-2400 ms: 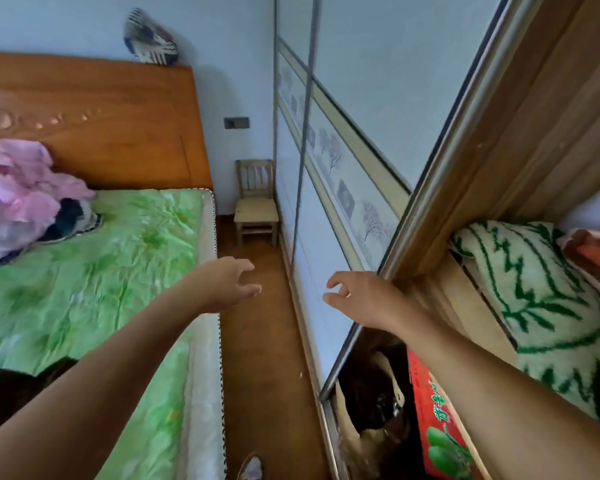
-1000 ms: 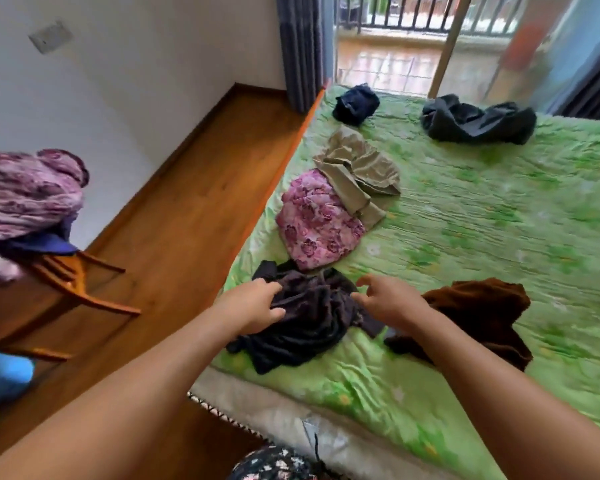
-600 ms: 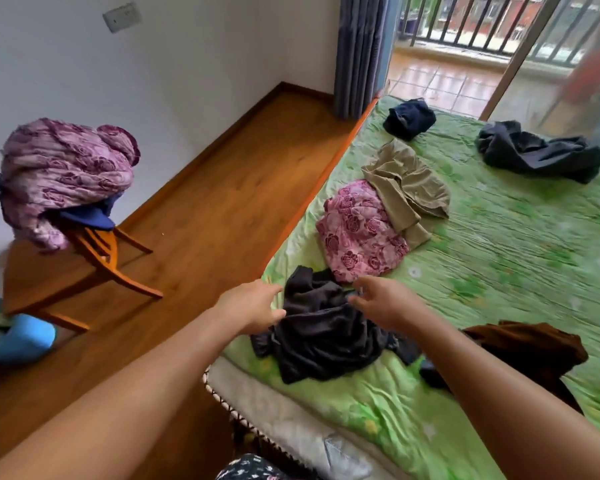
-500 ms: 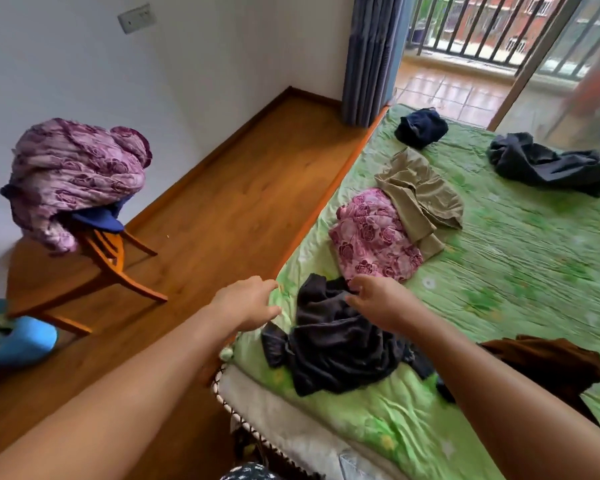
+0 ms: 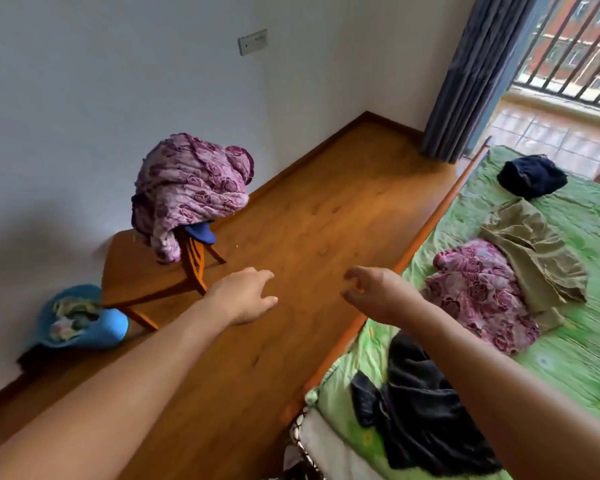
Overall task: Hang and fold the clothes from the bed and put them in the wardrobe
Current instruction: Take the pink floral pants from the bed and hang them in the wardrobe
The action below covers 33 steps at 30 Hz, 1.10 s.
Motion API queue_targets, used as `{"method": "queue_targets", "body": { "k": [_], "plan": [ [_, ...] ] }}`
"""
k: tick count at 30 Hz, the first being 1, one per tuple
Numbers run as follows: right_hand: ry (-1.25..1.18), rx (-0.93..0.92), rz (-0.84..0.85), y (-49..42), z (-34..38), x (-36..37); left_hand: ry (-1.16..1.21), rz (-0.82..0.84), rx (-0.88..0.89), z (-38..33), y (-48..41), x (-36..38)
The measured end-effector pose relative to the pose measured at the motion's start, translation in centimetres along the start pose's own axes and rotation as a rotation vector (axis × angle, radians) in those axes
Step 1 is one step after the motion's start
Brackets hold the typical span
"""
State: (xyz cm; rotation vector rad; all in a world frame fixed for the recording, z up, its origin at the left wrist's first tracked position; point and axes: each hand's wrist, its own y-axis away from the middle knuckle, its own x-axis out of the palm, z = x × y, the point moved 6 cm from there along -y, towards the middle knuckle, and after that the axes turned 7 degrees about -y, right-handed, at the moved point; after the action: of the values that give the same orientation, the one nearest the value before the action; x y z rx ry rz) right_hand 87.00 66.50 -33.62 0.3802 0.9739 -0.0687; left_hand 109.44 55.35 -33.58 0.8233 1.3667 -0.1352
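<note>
The bed (image 5: 565,362) with a green sheet fills the right side. A crumpled black garment (image 5: 420,407) lies at its near corner, partly under my right forearm. Farther along lie a pink floral garment (image 5: 478,296), an olive garment (image 5: 534,251) and a dark navy garment (image 5: 530,176). My left hand (image 5: 245,296) hovers over the wooden floor, fingers apart, holding nothing. My right hand (image 5: 378,292) hangs near the bed's edge, fingers loosely curled and apart, empty, above and beyond the black garment.
A wooden chair (image 5: 160,271) by the white wall carries a purple floral quilt (image 5: 187,188) and something blue. A blue basin (image 5: 80,317) sits on the floor beside it. A grey curtain (image 5: 465,77) and a barred balcony stand at the far right.
The view has swung left toward the floor and chair. Both hands have come off the black garment, which stays on the bed, and now hover over the floor and bed edge.
</note>
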Motion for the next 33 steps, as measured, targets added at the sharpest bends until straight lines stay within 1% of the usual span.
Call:
{"method": "queue_targets", "body": {
  "k": [5, 10, 14, 19, 23, 25, 28, 33],
  "plan": [
    [-0.015, -0.111, 0.050, -4.0, 5.6, 2.4, 0.059, -0.026, -0.111, 6.7, 0.7, 0.1],
    [-0.001, -0.135, 0.091, -9.9, 11.8, 5.4, 0.095, -0.073, -0.160, 15.3, -0.9, -1.0],
    [0.008, -0.096, 0.095, -17.0, 16.8, 7.5, 0.117, -0.107, -0.148, 22.7, -5.1, -2.6],
    [-0.028, -0.039, 0.115, -25.8, 24.5, 9.6, 0.109, -0.082, -0.114, 31.2, -8.8, -4.5],
    [-0.031, -0.040, 0.110, -30.1, 28.8, 10.6, 0.089, -0.091, -0.086, 36.2, -11.8, -6.5],
    [-0.019, -0.022, 0.105, -31.7, 29.4, 10.4, 0.074, -0.093, -0.062, 37.5, -13.8, -7.6],
    [-0.013, 0.006, 0.076, -33.7, 29.0, 9.1, 0.065, -0.079, -0.007, 37.3, -17.3, -9.0],
    [-0.053, 0.109, 0.026, -35.7, 25.1, 6.1, 0.016, -0.057, 0.120, 33.1, -23.3, -11.6]
  ]
}}
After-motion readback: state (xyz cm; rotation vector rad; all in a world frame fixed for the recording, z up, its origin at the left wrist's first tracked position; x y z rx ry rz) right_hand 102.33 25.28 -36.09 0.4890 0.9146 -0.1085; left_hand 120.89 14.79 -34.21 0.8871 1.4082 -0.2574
